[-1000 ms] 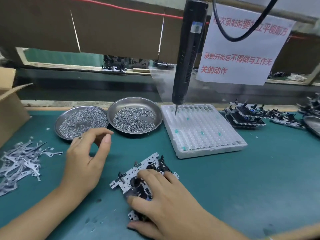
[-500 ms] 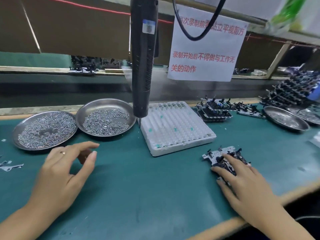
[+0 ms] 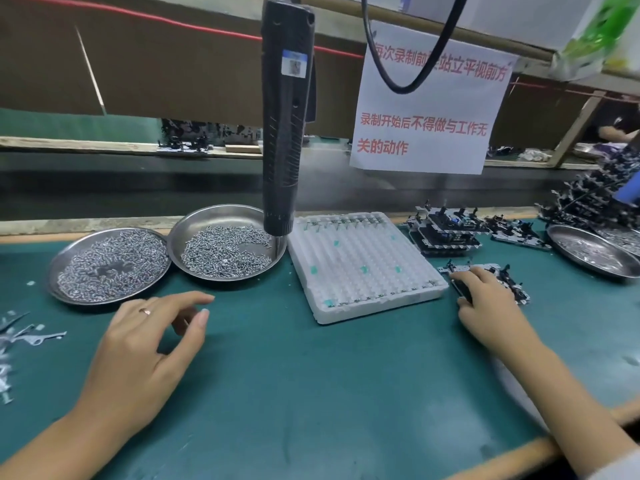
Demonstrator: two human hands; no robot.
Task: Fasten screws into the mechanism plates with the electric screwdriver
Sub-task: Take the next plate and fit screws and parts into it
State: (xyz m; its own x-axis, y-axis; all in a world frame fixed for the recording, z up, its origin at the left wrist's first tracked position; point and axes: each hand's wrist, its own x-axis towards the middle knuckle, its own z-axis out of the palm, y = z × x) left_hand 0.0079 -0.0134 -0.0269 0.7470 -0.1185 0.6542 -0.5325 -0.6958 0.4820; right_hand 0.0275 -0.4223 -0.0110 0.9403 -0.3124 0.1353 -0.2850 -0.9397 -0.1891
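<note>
Even overhead light falls on the green worktop (image 3: pixel 311 393); edges bow with wide-angle distortion, corners softly blurred, glare at two o'clock.

mat (image 3: pixel 311 393): teal green
screwdriver (image 3: pixel 284 133): black, blue label
foam tray (image 3: pixel 363 271): white, green flecks
dishes (image 3: pixel 221 216): silver
sign (image 3: pixel 426 147): white, red characters
</note>
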